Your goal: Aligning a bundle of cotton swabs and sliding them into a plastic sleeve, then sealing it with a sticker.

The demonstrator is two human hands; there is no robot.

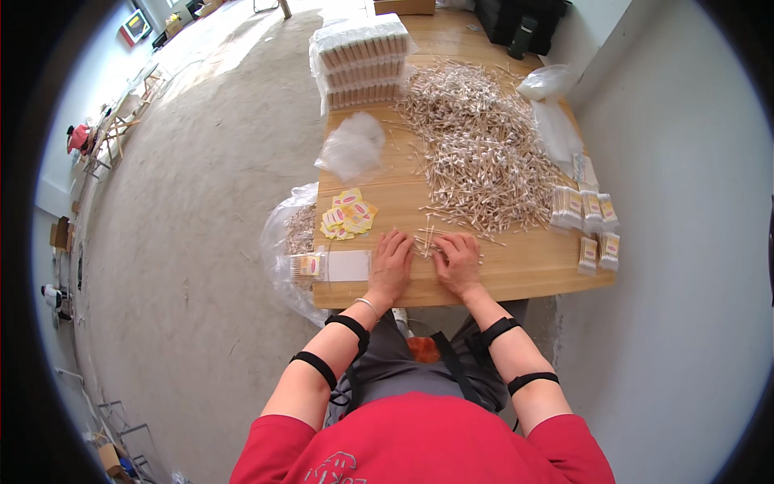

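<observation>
Both my hands rest on the near part of a wooden table, either side of a small loose group of cotton swabs. My left hand lies palm down, fingers stretched forward, beside the left of these swabs. On their right, my right hand lies palm down with fingers slightly bent and thumb apart, touching a few swabs; what is under its palm is hidden. A large heap of cotton swabs spreads just beyond. Left of my left hand are a white card or pad and a filled swab pack.
Yellow-and-white printed cards and clear plastic bags lie at left. Stacked bundles of wrapped swabs stand at the far left. Several filled packs sit by the right edge, near the wall. A plastic sack hangs beside the table.
</observation>
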